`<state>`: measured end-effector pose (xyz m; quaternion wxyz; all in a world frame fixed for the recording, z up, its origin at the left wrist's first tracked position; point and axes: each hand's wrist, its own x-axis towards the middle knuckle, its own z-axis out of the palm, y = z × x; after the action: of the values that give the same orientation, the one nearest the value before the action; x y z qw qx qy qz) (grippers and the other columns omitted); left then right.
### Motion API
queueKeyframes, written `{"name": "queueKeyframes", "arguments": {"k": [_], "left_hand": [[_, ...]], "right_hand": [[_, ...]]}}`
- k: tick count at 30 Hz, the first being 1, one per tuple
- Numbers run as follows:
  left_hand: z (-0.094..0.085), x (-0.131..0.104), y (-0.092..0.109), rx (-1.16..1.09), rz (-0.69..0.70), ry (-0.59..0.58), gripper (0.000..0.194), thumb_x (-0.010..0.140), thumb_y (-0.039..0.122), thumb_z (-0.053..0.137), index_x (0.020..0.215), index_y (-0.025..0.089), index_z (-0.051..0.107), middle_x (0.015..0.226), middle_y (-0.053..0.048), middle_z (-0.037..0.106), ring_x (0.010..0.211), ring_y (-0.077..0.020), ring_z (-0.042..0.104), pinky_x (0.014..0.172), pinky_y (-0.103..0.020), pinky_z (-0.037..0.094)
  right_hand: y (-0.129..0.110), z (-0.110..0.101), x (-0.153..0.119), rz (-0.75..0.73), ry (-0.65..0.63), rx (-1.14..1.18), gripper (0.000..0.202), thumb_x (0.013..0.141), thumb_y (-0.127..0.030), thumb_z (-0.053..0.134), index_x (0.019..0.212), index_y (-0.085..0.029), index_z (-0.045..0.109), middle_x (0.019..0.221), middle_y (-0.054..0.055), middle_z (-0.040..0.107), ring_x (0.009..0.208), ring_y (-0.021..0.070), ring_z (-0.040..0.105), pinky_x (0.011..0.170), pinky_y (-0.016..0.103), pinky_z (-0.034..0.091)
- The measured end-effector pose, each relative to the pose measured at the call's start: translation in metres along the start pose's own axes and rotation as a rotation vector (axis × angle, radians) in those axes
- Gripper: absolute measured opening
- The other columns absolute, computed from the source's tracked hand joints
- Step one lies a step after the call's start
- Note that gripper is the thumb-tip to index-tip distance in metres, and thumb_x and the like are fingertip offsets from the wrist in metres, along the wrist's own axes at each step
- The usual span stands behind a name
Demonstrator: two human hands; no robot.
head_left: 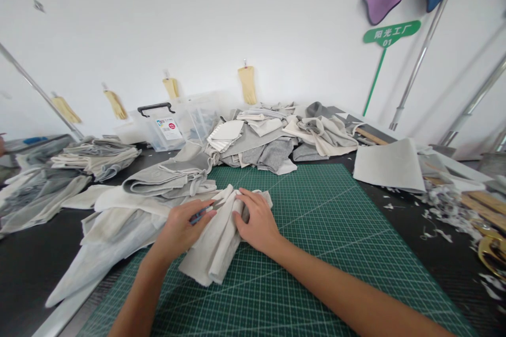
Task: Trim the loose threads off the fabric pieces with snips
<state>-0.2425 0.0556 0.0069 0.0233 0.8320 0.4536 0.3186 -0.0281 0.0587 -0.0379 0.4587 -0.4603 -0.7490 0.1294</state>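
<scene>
In the middle of the green cutting mat (316, 231) lies a bunched piece of light grey cloth (215, 242), its folds running toward me. My right hand (256, 221) grips the cloth from the right, thumb and fingers closed over a fold. On the left, my left hand (185, 224) is closed around small thread snips (197, 216) with a blue handle. Their pointed metal tip shows beside the fold, close to my right fingertips. Most of the snips is hidden by my fingers. I cannot tell whether the blades touch the cloth.
Grey and white cloths (154, 179) lie at the left, with a bigger heap (261, 142) behind the mat. A clear plastic box (166, 129) stands at the back. To the right are fabric scraps (450, 210) and gold-handled scissors (492, 253). Yellow gloves (247, 84) hang on the wall.
</scene>
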Motion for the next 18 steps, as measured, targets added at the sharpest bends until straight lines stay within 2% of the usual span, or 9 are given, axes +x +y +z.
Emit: {"name": "queueKeyframes", "arguments": {"k": [4,9,15,18], "left_hand": [[-0.0002,0.0001,0.0006,0.006,-0.021,-0.034,0.028,0.09,0.037,0.058,0.106,0.017,0.07,0.093,-0.006,0.074,0.08,-0.0184,0.069,0.07,-0.026,0.053],[0.0002,-0.0008,-0.0019,0.011,-0.019,0.034,0.028,0.089,0.038,0.059,0.103,0.017,0.071,0.098,-0.007,0.075,0.086,-0.02,0.07,0.075,-0.027,0.054],[0.0014,-0.0007,-0.0022,0.019,-0.016,-0.006,0.028,0.09,0.038,0.058,0.103,0.018,0.071,0.098,-0.006,0.075,0.087,-0.0205,0.07,0.077,-0.029,0.055],[0.0011,-0.0008,-0.0016,0.021,-0.012,0.017,0.027,0.09,0.037,0.058,0.102,0.017,0.071,0.097,-0.006,0.075,0.086,-0.0205,0.07,0.077,-0.029,0.055]], "right_hand": [[-0.0006,0.0005,0.0,0.001,0.001,-0.006,0.035,0.083,-0.024,0.058,0.117,-0.015,0.062,0.134,0.011,0.056,0.125,0.0244,0.048,0.112,0.045,0.031],[-0.0004,0.001,-0.0002,-0.001,0.01,-0.005,0.035,0.083,-0.024,0.058,0.116,-0.016,0.062,0.133,0.011,0.057,0.124,0.0247,0.049,0.112,0.046,0.031],[0.0002,0.001,-0.0006,-0.003,0.006,-0.01,0.036,0.082,-0.023,0.058,0.117,-0.015,0.062,0.133,0.011,0.056,0.125,0.0246,0.049,0.112,0.044,0.031],[-0.0002,0.0007,-0.0006,-0.007,0.007,-0.008,0.036,0.082,-0.023,0.058,0.117,-0.015,0.061,0.133,0.011,0.056,0.125,0.0246,0.048,0.112,0.044,0.031]]}}
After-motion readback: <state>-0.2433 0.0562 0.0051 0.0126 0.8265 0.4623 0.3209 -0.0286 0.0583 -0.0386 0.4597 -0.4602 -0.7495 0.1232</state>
